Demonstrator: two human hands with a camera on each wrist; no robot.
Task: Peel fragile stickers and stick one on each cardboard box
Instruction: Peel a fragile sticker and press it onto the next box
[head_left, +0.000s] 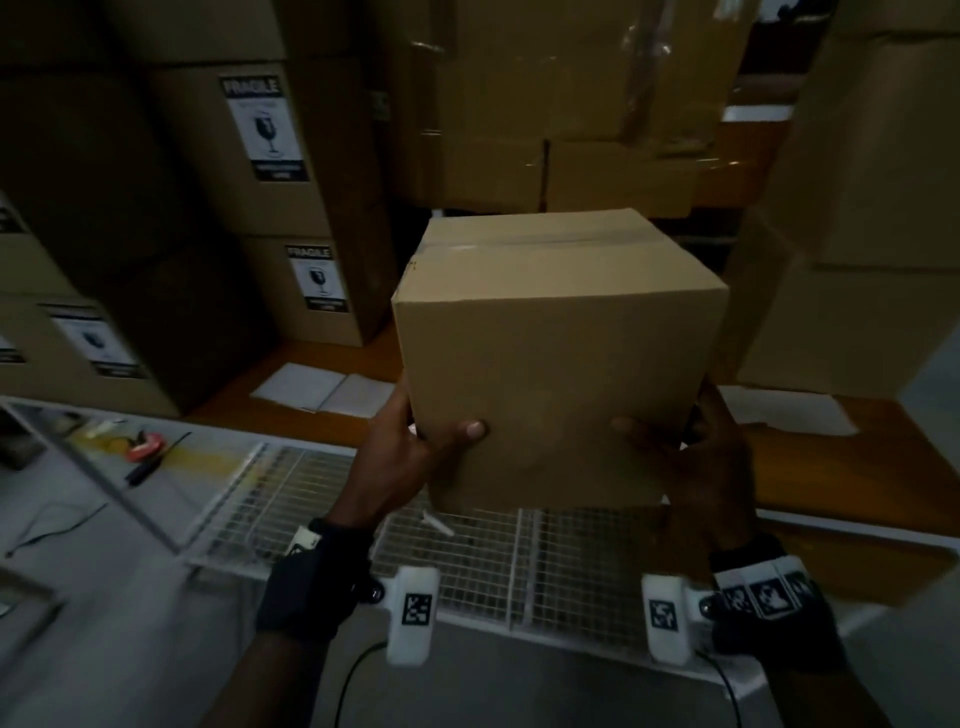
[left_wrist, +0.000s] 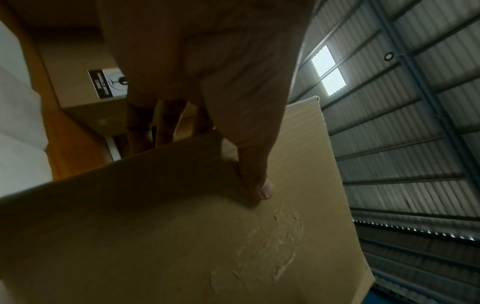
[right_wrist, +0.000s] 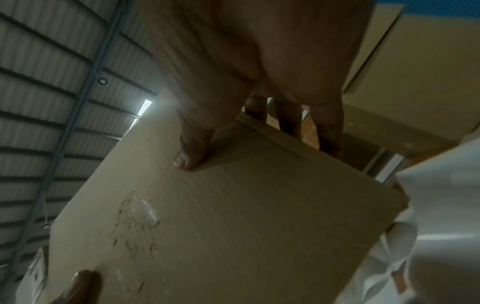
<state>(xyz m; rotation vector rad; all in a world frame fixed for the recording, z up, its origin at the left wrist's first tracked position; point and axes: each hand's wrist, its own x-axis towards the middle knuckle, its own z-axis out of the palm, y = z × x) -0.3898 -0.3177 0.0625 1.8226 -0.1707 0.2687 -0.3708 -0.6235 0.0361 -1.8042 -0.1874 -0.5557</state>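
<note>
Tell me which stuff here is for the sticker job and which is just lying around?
For the job:
held box, in left hand and right hand
stickered boxes
fragile stickers

Just lying about:
open notebook
black pen
wire rack

Orange-brown surface (head_left: 831, 467): stacked labelled cardboard boxes (head_left: 291, 208) at left, open booklet (head_left: 322, 387), white sheet (head_left: 789, 410).

I was looking into a warehouse — stacked cardboard boxes (head_left: 291, 171) bearing fragile stickers (head_left: 265, 130), a corrugated metal roof (left_wrist: 415, 123) overhead — with a wire-mesh rack (head_left: 467, 545) below
</note>
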